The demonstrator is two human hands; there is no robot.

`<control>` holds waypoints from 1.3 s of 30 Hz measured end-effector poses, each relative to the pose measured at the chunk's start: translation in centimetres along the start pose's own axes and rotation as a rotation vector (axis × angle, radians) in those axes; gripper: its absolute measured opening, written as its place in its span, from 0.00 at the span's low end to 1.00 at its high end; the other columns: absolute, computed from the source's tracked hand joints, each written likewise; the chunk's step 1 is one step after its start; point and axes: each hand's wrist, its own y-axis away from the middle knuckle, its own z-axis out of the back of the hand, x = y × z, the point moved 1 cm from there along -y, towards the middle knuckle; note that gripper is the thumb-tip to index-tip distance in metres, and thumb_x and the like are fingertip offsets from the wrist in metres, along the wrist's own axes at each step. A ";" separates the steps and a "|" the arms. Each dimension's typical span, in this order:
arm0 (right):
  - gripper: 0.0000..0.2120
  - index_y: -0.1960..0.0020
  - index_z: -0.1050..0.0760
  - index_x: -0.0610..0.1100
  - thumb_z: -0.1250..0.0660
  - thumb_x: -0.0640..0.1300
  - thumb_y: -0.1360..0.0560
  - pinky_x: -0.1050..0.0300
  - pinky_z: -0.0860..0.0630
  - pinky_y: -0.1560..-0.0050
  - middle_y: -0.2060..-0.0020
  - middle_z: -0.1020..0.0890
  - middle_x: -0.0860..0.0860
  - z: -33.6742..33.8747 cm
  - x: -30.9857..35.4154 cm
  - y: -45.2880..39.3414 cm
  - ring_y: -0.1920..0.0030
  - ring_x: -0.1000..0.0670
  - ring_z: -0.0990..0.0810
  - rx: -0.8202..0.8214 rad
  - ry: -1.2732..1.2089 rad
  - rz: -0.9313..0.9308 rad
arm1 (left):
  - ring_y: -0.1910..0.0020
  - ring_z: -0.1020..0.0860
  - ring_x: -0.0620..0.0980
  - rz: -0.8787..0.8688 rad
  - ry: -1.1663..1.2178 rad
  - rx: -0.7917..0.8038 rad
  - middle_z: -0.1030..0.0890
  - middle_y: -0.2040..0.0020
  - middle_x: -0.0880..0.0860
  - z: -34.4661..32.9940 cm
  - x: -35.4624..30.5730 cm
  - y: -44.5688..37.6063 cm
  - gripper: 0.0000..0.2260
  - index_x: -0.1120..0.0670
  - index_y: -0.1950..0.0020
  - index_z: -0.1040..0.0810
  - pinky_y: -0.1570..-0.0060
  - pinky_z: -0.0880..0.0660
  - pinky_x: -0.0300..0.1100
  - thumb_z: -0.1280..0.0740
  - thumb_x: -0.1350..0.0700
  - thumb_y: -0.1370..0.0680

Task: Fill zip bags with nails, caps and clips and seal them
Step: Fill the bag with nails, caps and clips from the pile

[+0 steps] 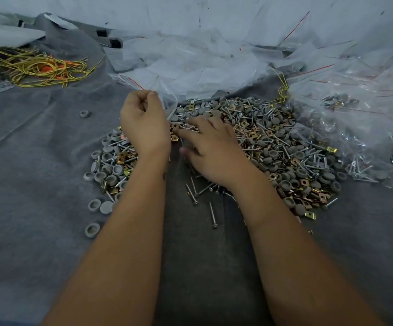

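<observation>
Left hand [143,121] pinches zip bag [167,100] by its mouth | your right hand [210,147], fingers spread, rests on hardware pile [273,142] | bag lies just left of right fingertips; feed leftward.

A person's left hand [144,121] is pinching the rim of a clear zip bag [164,100]. Their right hand [210,147] is lying fingers-spread on a heap of screws, grey caps and brass clips [280,147] on grey cloth [37,161].
</observation>
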 end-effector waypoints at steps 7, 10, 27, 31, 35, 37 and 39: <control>0.14 0.38 0.24 0.52 0.40 0.50 0.21 0.51 0.44 0.35 0.37 0.27 0.50 0.0 -0.3 -0.1 0.33 0.45 0.37 -0.072 0.011 -0.065 | 0.74 0.32 0.36 -0.006 0.004 0.022 0.28 0.70 0.46 0.0 -0.2 0.2 0.10 0.52 0.62 0.25 0.69 0.34 0.30 0.35 0.62 0.22; 0.16 0.36 0.26 0.50 0.40 0.43 0.23 0.50 0.41 0.37 0.38 0.26 0.50 0.1 -0.3 -0.1 0.34 0.45 0.35 -0.091 0.056 -0.097 | 0.73 0.32 0.37 0.001 0.004 0.004 0.28 0.69 0.46 0.0 -0.2 0.1 0.07 0.54 0.60 0.23 0.68 0.33 0.32 0.35 0.62 0.23; 0.14 0.43 0.19 0.58 0.38 0.49 0.25 0.45 0.40 0.35 0.38 0.25 0.49 1.0 -2.0 -0.3 0.35 0.43 0.34 -0.032 -0.003 -0.326 | 0.70 0.33 0.44 -0.020 -0.050 0.096 0.28 0.68 0.49 -0.4 0.0 0.6 0.12 0.49 0.63 0.26 0.68 0.35 0.37 0.36 0.61 0.22; 0.16 0.43 0.19 0.51 0.38 0.54 0.26 0.43 0.41 0.33 0.33 0.27 0.48 0.7 -1.5 -0.3 0.32 0.42 0.35 -0.049 0.030 -0.323 | 0.71 0.33 0.43 -0.010 -0.044 0.081 0.28 0.69 0.48 -0.4 0.0 0.5 0.11 0.50 0.62 0.26 0.68 0.34 0.36 0.36 0.61 0.22; 0.15 0.41 0.21 0.54 0.39 0.55 0.25 0.44 0.40 0.35 0.36 0.27 0.48 0.2 -1.1 -0.5 0.34 0.43 0.35 -0.049 0.087 -0.285 | 0.74 0.33 0.38 0.003 -0.020 0.083 0.29 0.69 0.47 -0.6 0.1 0.7 0.11 0.50 0.63 0.26 0.70 0.35 0.32 0.36 0.62 0.22; 0.13 0.43 0.21 0.58 0.39 0.53 0.25 0.45 0.40 0.37 0.39 0.27 0.49 0.1 -1.0 -0.6 0.36 0.44 0.34 -0.067 0.075 -0.266 | 0.75 0.34 0.38 0.011 -0.012 0.089 0.29 0.70 0.47 -0.6 0.2 0.7 0.12 0.49 0.63 0.26 0.70 0.35 0.32 0.36 0.62 0.22; 0.11 0.46 0.20 0.58 0.37 0.52 0.25 0.46 0.39 0.38 0.41 0.26 0.50 0.1 -1.0 -0.6 0.37 0.44 0.33 -0.088 0.050 -0.259 | 0.74 0.34 0.38 0.010 -0.019 0.091 0.29 0.70 0.47 -0.7 0.2 0.7 0.12 0.49 0.63 0.26 0.70 0.35 0.32 0.36 0.62 0.22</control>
